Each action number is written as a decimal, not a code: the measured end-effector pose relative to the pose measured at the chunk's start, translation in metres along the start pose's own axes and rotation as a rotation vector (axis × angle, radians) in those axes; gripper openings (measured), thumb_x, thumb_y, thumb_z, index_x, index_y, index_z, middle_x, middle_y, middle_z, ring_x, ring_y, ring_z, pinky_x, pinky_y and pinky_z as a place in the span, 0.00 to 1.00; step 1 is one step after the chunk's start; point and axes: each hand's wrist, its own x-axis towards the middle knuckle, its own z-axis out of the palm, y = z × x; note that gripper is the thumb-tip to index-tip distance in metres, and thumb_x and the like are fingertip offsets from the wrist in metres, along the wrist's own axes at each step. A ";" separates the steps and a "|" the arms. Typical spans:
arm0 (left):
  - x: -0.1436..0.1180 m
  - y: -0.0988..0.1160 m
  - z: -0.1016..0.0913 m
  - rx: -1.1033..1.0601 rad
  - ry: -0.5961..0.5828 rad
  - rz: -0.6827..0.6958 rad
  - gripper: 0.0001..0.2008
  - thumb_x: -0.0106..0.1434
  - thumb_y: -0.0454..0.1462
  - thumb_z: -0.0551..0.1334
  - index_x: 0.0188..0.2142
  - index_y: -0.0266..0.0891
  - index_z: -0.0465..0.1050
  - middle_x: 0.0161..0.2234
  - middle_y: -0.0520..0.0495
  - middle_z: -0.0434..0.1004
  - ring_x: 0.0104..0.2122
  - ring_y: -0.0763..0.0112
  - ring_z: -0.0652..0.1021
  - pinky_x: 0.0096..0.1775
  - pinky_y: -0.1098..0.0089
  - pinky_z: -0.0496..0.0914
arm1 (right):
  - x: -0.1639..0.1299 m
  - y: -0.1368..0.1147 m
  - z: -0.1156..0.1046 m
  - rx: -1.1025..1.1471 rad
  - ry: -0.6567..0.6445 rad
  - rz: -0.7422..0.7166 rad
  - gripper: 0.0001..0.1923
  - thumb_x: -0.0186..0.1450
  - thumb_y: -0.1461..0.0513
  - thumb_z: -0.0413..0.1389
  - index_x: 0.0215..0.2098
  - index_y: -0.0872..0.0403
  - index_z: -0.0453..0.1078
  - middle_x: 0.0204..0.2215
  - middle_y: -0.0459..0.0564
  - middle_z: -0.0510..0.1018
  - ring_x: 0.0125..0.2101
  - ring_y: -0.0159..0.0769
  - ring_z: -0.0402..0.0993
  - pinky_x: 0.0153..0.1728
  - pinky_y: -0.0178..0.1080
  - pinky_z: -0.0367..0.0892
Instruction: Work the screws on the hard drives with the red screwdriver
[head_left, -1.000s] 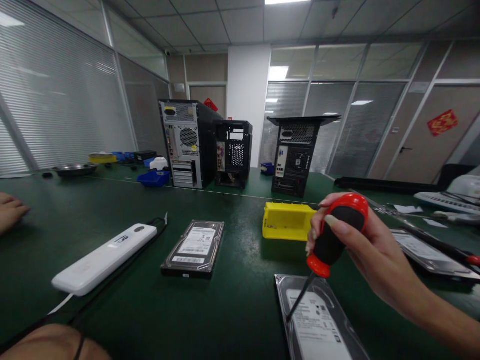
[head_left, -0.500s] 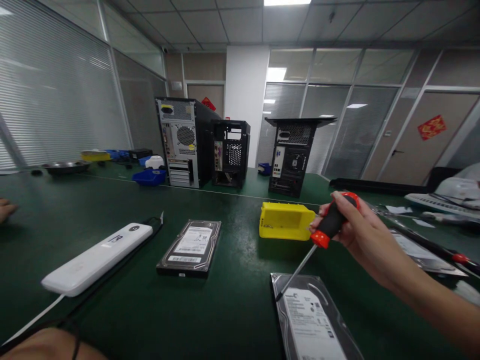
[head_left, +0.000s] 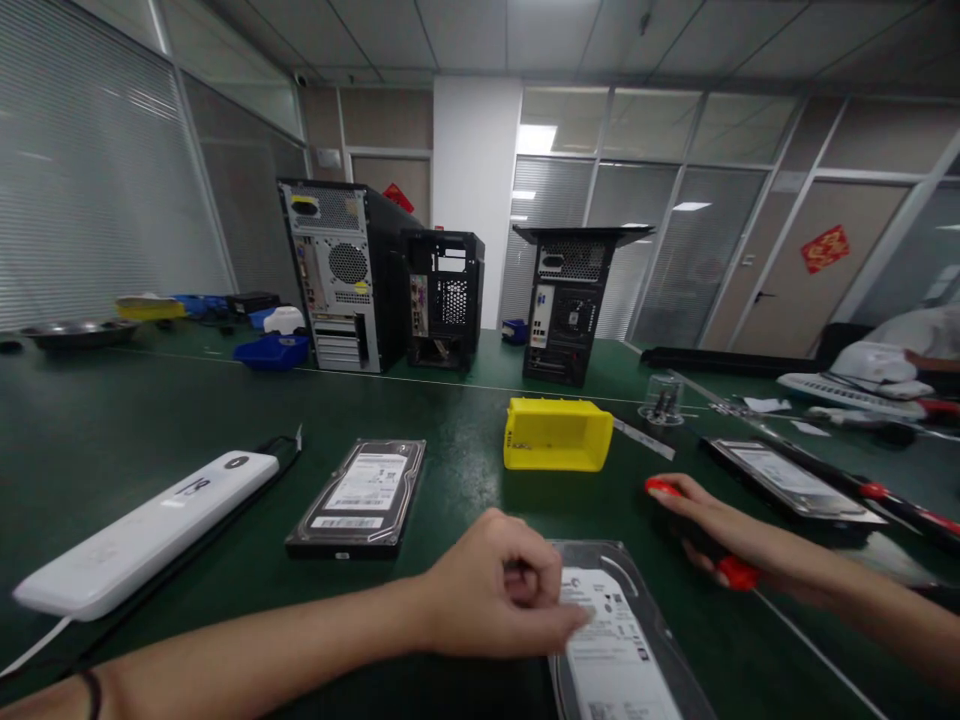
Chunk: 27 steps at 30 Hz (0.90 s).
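Note:
My right hand (head_left: 709, 525) is wrapped round the handle of a screwdriver (head_left: 739, 573), black with red ends. The handle's far end points away from me, and the thin shaft runs back toward the lower right. In front of me a hard drive (head_left: 619, 640) with a white label lies flat, cut off by the bottom edge. Above its left side is my left hand (head_left: 510, 590), fingers curled in and thumb stretched over the label. Anything small inside those fingers is hidden. A second hard drive (head_left: 367, 490) lies to the left.
A yellow bin (head_left: 559, 435) lies beyond the near drive. At left is a white power bank (head_left: 150, 530) with cables. Several computer cases (head_left: 566, 305) stand at the back. On the right are a clear cup (head_left: 662, 400), another drive (head_left: 787, 475) and tools.
The screwdriver's tip has left the drive, and my right hand has lowered and turned the tool backward. My left hand has come in over the drive from the lower left.

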 end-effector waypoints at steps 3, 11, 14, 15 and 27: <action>0.005 -0.016 0.004 0.065 0.219 -0.253 0.19 0.58 0.40 0.59 0.16 0.37 0.55 0.15 0.58 0.51 0.18 0.80 0.54 0.22 0.74 0.50 | 0.000 0.020 -0.004 -0.265 -0.005 -0.152 0.22 0.61 0.47 0.52 0.48 0.49 0.62 0.16 0.41 0.66 0.12 0.29 0.65 0.08 0.28 0.60; -0.002 -0.018 0.008 0.132 0.165 -0.336 0.17 0.60 0.43 0.57 0.20 0.35 0.61 0.17 0.57 0.55 0.20 0.79 0.59 0.25 0.75 0.53 | -0.010 0.019 0.007 -1.099 0.094 -0.373 0.25 0.63 0.49 0.47 0.55 0.50 0.61 0.49 0.57 0.67 0.35 0.49 0.76 0.38 0.55 0.70; -0.002 -0.016 0.003 0.144 0.063 -0.260 0.14 0.58 0.44 0.62 0.25 0.35 0.69 0.17 0.59 0.57 0.20 0.79 0.61 0.28 0.76 0.56 | -0.013 0.015 0.011 -1.186 0.075 -0.342 0.27 0.64 0.48 0.43 0.57 0.50 0.59 0.52 0.57 0.65 0.37 0.49 0.76 0.38 0.54 0.70; -0.002 -0.016 0.000 0.171 0.028 -0.226 0.14 0.56 0.45 0.64 0.27 0.35 0.71 0.18 0.59 0.57 0.21 0.80 0.62 0.30 0.75 0.57 | -0.014 0.014 0.011 -1.185 0.058 -0.337 0.27 0.64 0.48 0.42 0.57 0.50 0.58 0.52 0.57 0.65 0.38 0.49 0.76 0.39 0.53 0.70; 0.001 -0.033 -0.015 0.030 -0.197 -0.085 0.14 0.50 0.43 0.70 0.34 0.36 0.77 0.22 0.57 0.59 0.24 0.79 0.61 0.30 0.74 0.54 | -0.005 0.021 -0.011 -1.061 -0.143 -0.348 0.38 0.61 0.46 0.49 0.64 0.53 0.50 0.60 0.57 0.61 0.57 0.52 0.61 0.57 0.51 0.58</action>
